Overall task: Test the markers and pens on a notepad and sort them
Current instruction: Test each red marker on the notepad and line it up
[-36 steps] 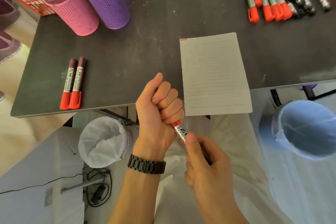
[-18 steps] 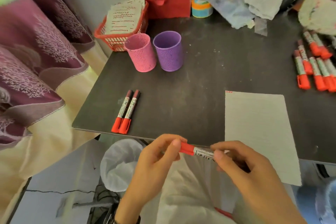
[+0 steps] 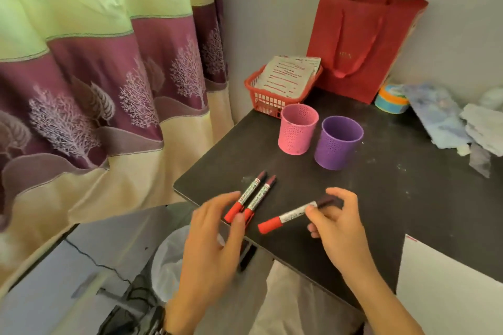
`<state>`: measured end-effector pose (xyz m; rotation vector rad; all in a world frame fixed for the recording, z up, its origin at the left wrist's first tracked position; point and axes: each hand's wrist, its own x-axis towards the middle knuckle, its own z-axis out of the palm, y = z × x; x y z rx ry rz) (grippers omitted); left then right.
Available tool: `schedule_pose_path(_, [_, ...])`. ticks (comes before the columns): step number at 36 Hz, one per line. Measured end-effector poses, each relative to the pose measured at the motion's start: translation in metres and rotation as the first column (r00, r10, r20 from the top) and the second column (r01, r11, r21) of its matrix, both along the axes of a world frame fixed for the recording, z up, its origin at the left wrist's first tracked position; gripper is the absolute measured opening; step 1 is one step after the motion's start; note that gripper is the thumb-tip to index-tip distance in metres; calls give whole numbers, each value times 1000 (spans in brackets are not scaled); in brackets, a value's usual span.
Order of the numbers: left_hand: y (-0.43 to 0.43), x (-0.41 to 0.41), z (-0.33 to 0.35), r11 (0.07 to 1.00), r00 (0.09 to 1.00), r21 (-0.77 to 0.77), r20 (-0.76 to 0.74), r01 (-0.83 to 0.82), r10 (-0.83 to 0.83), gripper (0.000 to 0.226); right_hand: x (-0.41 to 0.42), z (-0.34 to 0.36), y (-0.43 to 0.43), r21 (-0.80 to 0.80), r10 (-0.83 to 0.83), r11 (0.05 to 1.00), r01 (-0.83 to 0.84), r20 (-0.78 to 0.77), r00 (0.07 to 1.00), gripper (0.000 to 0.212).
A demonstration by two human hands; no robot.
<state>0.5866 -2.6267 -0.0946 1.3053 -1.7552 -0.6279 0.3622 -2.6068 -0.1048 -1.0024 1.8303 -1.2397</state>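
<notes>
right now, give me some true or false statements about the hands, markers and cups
1. The right hand pinches a red-capped marker. True.
2. The left hand grips a marker. False: its fingers are spread and hold nothing.
3. Near the table edge, two markers lie side by side. True.
4. The pink cup lies on its side. False: it stands upright beside the purple cup.

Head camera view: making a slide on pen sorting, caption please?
Right hand pinches a red-capped marker over the black table, left hand open over two markers lying side by side.
</notes>
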Motion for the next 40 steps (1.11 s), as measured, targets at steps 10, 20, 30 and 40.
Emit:
schedule_pose_path(10, [-142,11,-26,990,830,126,558,-65,-16,58,22,-1,-44,161,135,982,-95,-258,957,51])
schedule_pose_path(20, [-155,4,-50,991,742,120,669,-64,-33,74,28,0,-64,249,167,966,-68,-399,902,39])
schedule_pose_path(30, [-155,2,-51,991,751,106,660,-84,-7,75,30,-3,-73,329,211,941,-82,-379,901,59])
schedule_pose_path(40, [-154,2,-48,990,755,112,656,-87,-8,72,34,-6,-75,318,228,940,-120,-329,917,56])
